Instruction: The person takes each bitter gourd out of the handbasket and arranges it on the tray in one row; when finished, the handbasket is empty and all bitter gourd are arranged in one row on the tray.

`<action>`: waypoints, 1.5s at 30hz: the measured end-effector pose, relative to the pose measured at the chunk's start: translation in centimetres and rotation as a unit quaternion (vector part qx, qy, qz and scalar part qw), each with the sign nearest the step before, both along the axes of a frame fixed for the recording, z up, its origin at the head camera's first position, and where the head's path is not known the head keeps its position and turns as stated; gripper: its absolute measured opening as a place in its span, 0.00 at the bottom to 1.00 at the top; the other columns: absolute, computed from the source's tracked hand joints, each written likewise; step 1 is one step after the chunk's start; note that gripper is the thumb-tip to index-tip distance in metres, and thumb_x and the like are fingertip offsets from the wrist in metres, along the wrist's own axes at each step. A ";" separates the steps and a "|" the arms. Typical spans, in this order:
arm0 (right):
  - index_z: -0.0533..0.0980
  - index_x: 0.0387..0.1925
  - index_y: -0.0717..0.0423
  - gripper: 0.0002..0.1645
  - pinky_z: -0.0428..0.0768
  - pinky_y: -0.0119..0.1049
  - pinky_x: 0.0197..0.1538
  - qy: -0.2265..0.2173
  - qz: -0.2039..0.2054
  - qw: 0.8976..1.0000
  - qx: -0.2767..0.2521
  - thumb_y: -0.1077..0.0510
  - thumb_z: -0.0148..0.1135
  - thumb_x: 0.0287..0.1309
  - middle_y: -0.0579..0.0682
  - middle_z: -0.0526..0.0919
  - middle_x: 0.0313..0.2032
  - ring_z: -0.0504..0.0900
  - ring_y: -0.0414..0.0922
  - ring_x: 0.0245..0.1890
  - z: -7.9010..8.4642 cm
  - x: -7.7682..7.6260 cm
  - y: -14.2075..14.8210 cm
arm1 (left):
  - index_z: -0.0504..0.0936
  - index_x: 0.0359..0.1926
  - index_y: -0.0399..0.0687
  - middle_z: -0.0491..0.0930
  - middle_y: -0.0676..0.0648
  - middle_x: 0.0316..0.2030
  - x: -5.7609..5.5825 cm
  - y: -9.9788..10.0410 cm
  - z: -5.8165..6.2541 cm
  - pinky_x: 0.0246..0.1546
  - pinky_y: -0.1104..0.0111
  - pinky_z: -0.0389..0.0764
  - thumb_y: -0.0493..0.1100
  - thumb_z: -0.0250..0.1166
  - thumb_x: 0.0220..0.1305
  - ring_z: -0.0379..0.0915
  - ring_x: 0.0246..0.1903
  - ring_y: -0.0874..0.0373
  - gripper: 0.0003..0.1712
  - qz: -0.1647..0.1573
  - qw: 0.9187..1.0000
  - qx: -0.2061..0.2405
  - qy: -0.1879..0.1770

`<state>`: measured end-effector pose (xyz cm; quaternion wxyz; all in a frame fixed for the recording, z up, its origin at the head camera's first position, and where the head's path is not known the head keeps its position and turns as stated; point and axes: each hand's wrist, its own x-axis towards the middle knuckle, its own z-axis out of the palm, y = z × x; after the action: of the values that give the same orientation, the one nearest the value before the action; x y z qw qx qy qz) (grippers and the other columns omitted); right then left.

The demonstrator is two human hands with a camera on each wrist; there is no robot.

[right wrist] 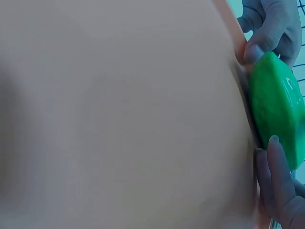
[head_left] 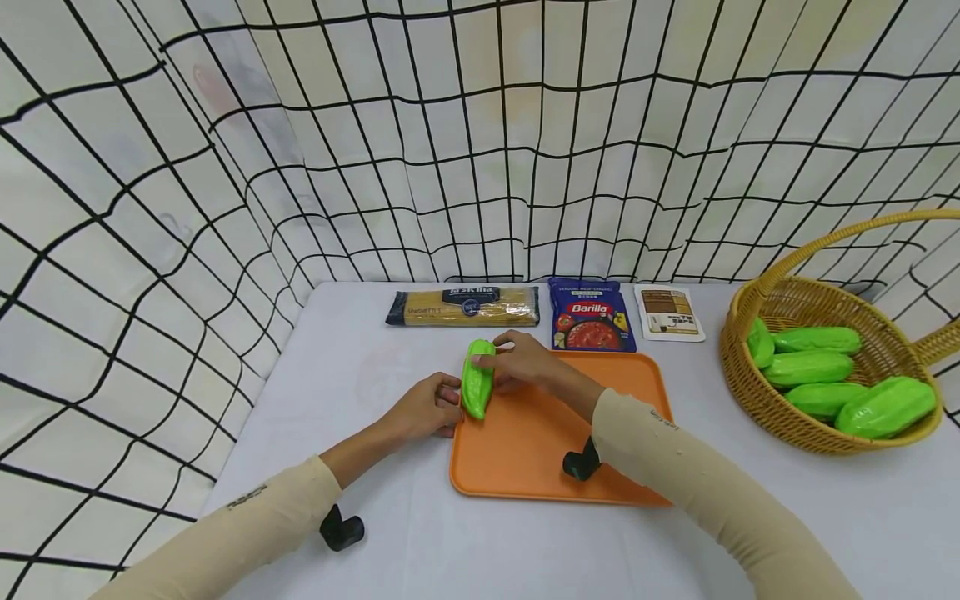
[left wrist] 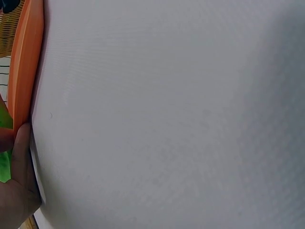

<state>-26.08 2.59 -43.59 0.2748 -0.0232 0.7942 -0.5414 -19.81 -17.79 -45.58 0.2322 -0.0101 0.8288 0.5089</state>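
An orange tray (head_left: pixel 540 454) lies on the white table. My left hand (head_left: pixel 427 406) is at its left edge; in the left wrist view the thumb and a finger (left wrist: pixel 20 157) pinch the rim. My right hand (head_left: pixel 521 360) holds a bright green, tapered pepper (head_left: pixel 476 392) over the tray's upper left part. The same pepper (right wrist: pixel 274 105) shows glossy in the right wrist view, with right-hand fingers (right wrist: pixel 279 171) at its lower end and the left thumb (right wrist: pixel 262 45) near its tip.
A wicker basket (head_left: pixel 738 379) of several green vegetables stands at the right, its handle arching up. Behind the tray lie a spaghetti pack (head_left: pixel 468 308), a blue Barilla pouch (head_left: pixel 591 317) and a white-and-brown packet (head_left: pixel 670 313). A black grid net (head_left: pixel 510 150) encloses the table's back and left.
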 end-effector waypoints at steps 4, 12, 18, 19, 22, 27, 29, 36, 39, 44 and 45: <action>0.64 0.69 0.60 0.44 0.89 0.38 0.42 0.005 0.003 1.000 0.002 0.43 0.69 0.60 0.63 0.73 0.66 0.88 0.48 0.36 0.0 0.0 0.4 | 0.68 0.65 0.36 0.74 0.41 0.48 0.1 0.0 0.1 0.37 0.65 0.89 0.33 0.65 0.57 0.79 0.40 0.55 0.33 -0.002 1.000 0.000 0.001; 0.65 0.68 0.60 0.43 0.87 0.43 0.49 0.032 0.017 0.999 0.007 0.42 0.69 0.59 0.62 0.78 0.60 0.88 0.50 0.36 0.2 0.0 1.8 | 0.68 0.65 0.35 0.74 0.40 0.49 0.1 -0.1 0.0 0.38 0.65 0.89 0.32 0.65 0.54 0.78 0.41 0.55 0.35 -0.009 1.000 0.007 0.004; 0.65 0.69 0.59 0.43 0.88 0.44 0.47 0.036 0.022 0.999 0.003 0.44 0.68 0.60 0.63 0.80 0.54 0.88 0.51 0.38 0.6 -0.2 3.4 | 0.67 0.66 0.33 0.74 0.39 0.50 0.1 -0.1 -0.4 0.39 0.62 0.89 0.31 0.65 0.52 0.78 0.42 0.54 0.37 -0.015 1.000 0.017 0.014; 0.64 0.70 0.59 0.43 0.88 0.44 0.47 0.034 0.023 0.999 0.002 0.44 0.68 0.60 0.63 0.80 0.54 0.88 0.52 0.40 0.8 -0.2 3.7 | 0.67 0.66 0.33 0.74 0.40 0.50 0.1 -0.1 -0.4 0.39 0.62 0.89 0.31 0.66 0.52 0.78 0.42 0.54 0.37 -0.014 1.000 0.017 0.014; 0.64 0.69 0.59 0.43 0.89 0.45 0.47 0.031 0.026 0.999 -0.002 0.44 0.69 0.60 0.62 0.78 0.55 0.86 0.54 0.44 1.3 0.0 4.6 | 0.67 0.66 0.34 0.74 0.40 0.50 0.1 -0.1 -0.3 0.38 0.63 0.89 0.31 0.67 0.53 0.77 0.42 0.55 0.38 -0.014 1.000 0.016 0.014; 0.64 0.70 0.60 0.43 0.88 0.49 0.50 0.044 0.052 0.998 0.005 0.44 0.68 0.61 0.62 0.77 0.56 0.85 0.58 0.49 2.3 0.3 6.4 | 0.68 0.65 0.34 0.74 0.40 0.49 0.1 -0.1 -0.3 0.39 0.64 0.89 0.32 0.68 0.53 0.77 0.42 0.55 0.37 -0.016 1.000 0.015 0.013; 0.64 0.70 0.60 0.43 0.88 0.48 0.50 0.054 0.066 0.996 0.014 0.44 0.68 0.61 0.62 0.77 0.55 0.85 0.59 0.50 2.7 0.3 7.2 | 0.68 0.65 0.34 0.74 0.41 0.49 0.1 -0.2 -0.4 0.39 0.64 0.89 0.31 0.68 0.53 0.77 0.42 0.55 0.37 -0.012 1.000 0.013 0.011; 0.65 0.69 0.59 0.41 0.88 0.48 0.50 0.095 0.103 0.990 0.032 0.44 0.66 0.62 0.60 0.78 0.53 0.83 0.60 0.52 4.1 0.4 11.3 | 0.69 0.64 0.35 0.75 0.42 0.48 0.0 -0.3 -0.6 0.39 0.65 0.89 0.31 0.68 0.52 0.77 0.42 0.55 0.36 -0.004 1.000 0.008 0.014; 0.67 0.68 0.59 0.38 0.88 0.46 0.50 0.108 0.106 0.987 0.047 0.45 0.65 0.64 0.60 0.78 0.54 0.82 0.60 0.52 4.8 0.7 13.3 | 0.69 0.64 0.36 0.75 0.42 0.48 0.1 -0.2 -0.6 0.39 0.65 0.89 0.31 0.68 0.53 0.77 0.42 0.55 0.36 0.000 1.000 0.006 0.015; 0.68 0.66 0.58 0.37 0.88 0.45 0.48 0.120 0.098 0.984 0.087 0.43 0.65 0.63 0.59 0.78 0.55 0.83 0.57 0.51 6.1 1.5 17.0 | 0.70 0.64 0.35 0.75 0.41 0.48 0.2 -0.1 -0.4 0.39 0.65 0.89 0.31 0.68 0.52 0.77 0.42 0.55 0.36 0.000 1.000 0.007 0.015; 0.68 0.66 0.58 0.36 0.88 0.46 0.48 0.120 0.097 0.984 0.091 0.44 0.65 0.63 0.60 0.78 0.55 0.83 0.57 0.51 6.3 1.6 17.7 | 0.70 0.64 0.35 0.75 0.41 0.48 0.2 -0.1 -0.4 0.39 0.65 0.89 0.31 0.68 0.52 0.77 0.42 0.55 0.36 -0.001 1.000 0.007 0.015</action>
<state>-24.43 20.28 -37.25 0.2303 -0.1400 0.8611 -0.4311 -19.60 -17.86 -45.97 0.2198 -0.0001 0.8287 0.5148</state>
